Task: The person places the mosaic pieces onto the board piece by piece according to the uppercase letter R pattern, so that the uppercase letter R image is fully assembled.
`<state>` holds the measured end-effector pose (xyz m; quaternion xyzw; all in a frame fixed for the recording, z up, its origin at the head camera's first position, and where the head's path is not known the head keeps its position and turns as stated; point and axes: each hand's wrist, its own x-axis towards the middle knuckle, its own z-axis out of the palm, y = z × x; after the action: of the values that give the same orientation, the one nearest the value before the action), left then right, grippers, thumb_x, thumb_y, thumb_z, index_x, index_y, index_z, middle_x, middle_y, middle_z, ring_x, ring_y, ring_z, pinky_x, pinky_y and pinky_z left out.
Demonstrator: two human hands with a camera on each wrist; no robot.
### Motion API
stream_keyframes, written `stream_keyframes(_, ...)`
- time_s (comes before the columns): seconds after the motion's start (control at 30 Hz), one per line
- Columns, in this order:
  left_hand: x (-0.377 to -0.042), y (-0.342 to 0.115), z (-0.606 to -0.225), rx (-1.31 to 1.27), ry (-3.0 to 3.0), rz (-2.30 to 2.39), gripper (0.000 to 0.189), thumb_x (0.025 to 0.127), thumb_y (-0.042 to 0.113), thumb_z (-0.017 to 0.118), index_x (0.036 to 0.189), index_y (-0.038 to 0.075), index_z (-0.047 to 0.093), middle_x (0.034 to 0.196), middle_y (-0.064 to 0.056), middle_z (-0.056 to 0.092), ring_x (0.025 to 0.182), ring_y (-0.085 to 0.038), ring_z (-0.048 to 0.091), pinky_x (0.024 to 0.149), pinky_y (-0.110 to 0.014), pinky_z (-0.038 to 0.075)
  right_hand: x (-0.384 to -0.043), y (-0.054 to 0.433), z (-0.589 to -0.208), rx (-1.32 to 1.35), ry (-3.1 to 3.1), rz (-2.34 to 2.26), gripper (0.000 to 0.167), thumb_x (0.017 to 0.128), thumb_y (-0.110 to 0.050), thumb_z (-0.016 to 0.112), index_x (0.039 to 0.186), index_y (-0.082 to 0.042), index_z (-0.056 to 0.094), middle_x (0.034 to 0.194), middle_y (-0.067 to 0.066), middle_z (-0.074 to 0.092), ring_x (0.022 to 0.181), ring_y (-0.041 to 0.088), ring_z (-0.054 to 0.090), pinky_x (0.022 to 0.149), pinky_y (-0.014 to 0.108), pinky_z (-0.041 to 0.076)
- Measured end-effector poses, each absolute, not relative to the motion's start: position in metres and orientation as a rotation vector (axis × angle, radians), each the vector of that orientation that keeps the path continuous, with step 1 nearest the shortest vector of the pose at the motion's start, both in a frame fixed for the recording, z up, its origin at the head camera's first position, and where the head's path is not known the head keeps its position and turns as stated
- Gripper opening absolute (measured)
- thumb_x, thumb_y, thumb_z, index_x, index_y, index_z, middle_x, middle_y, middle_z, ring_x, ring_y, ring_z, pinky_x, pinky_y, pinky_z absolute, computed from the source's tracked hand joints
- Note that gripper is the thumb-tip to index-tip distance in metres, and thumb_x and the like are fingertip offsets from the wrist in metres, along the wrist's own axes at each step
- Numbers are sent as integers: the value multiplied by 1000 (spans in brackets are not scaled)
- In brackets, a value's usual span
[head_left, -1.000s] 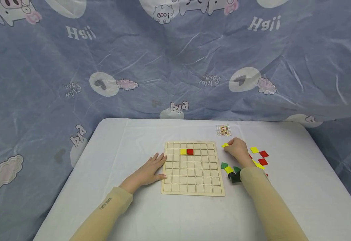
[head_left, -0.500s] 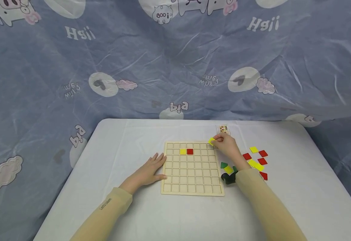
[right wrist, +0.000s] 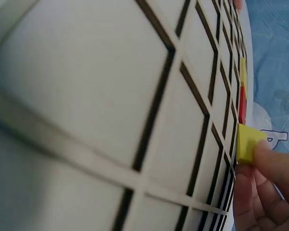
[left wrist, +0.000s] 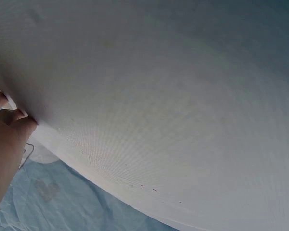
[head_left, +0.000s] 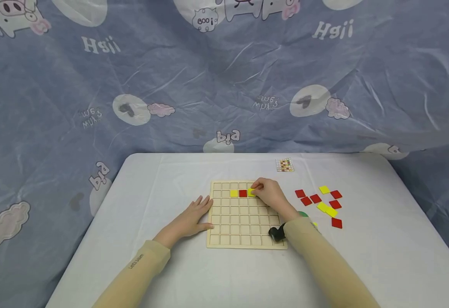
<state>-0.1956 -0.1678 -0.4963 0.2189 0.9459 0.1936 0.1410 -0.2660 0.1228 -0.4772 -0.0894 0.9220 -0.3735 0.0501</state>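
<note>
A pale wooden grid board (head_left: pixel 235 229) lies on the white table. In its second row from the back sit a yellow square tile (head_left: pixel 234 193) and, right beside it, a red square tile (head_left: pixel 243 193). My right hand (head_left: pixel 270 192) pinches another yellow tile (right wrist: pixel 248 142) between thumb and fingers, at the cell just right of the red one; in the right wrist view this tile is tilted up from the board. My left hand (head_left: pixel 189 218) rests with spread fingers against the board's left edge. Only some of its fingers (left wrist: pixel 24 125) show in the left wrist view.
Loose red tiles (head_left: pixel 337 223) and yellow tiles (head_left: pixel 326 209) lie right of the board. A green piece (head_left: pixel 303 214) is partly hidden by my right sleeve. A small pattern card (head_left: pixel 285 165) lies behind. A black wrist device (head_left: pixel 277 233) hangs over the board's front right corner.
My right hand has carried the yellow tile leftward from the table, right of the board, to the cell beside the red tile. My left hand has stayed in place.
</note>
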Motion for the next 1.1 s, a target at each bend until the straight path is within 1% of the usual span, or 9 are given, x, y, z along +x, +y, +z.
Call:
stream_keyframes(0.13, -194, -168, -498, 625, 2728, 563, 85, 92, 48, 63, 157, 9, 23, 165, -9, 16, 154, -33, 7, 125, -50, 13, -266, 118, -479, -292, 2846, -1080, 10, 90, -9, 71, 99, -4, 71, 93, 12, 68, 84, 24, 63, 77, 38, 54)
stream_keyframes(0.33, -194, -170, -501, 604, 2734, 571, 87, 92, 49, 63, 157, 10, 22, 165, -8, 14, 154, -32, 6, 124, -50, 13, -264, 112, -477, -313, 2894, -1003, 11, 89, -6, 71, 99, -2, 76, 98, 13, 62, 85, 24, 59, 76, 36, 54)
stream_keyframes(0.5, -193, -170, -500, 608, 2735, 581, 86, 92, 48, 63, 157, 9, 23, 165, -10, 15, 154, -34, 7, 124, -52, 14, -261, 121, -469, -324, 2867, -1040, 19, 92, -9, 68, 108, -2, 74, 102, 14, 64, 89, 25, 60, 79, 38, 54)
stream_keyframes(0.63, -196, -171, -499, 619, 2735, 553, 87, 92, 50, 62, 157, 10, 21, 165, -9, 14, 154, -33, 6, 124, -50, 13, -256, 146, -455, -279, 2817, -1113, 26, 95, -15, 65, 118, -3, 70, 110, 16, 66, 97, 28, 63, 81, 39, 55)
stream_keyframes(0.7, -198, -171, -499, 624, 2735, 535, 88, 92, 51, 61, 158, 11, 20, 165, -8, 13, 154, -32, 5, 125, -49, 12, -253, 160, -450, -232, 2790, -1126, 28, 96, -18, 65, 120, -5, 69, 112, 15, 67, 98, 28, 63, 81, 38, 56)
stream_keyframes(0.83, -200, -171, -496, 639, 2736, 546, 87, 92, 49, 62, 157, 9, 22, 165, -10, 15, 154, -34, 6, 125, -50, 13, -244, 186, -449, -193, 2759, -1101, 29, 95, -17, 66, 120, -3, 68, 107, 13, 70, 93, 24, 64, 79, 35, 56)
stream_keyframes(0.93, -200, -171, -495, 647, 2730, 556, 86, 92, 48, 62, 157, 8, 23, 165, -11, 16, 153, -34, 6, 125, -51, 12, -236, 199, -457, -169, 2741, -1060, 28, 93, -16, 68, 117, -2, 68, 102, 12, 71, 87, 21, 64, 78, 33, 55)
stream_keyframes(1.1, -199, -171, -499, 648, 2722, 554, 86, 92, 49, 61, 157, 8, 22, 165, -11, 15, 153, -34, 6, 124, -51, 12, -226, 208, -471, -116, 2701, -980, 29, 90, -17, 73, 115, -3, 69, 99, 9, 68, 87, 19, 60, 78, 29, 54)
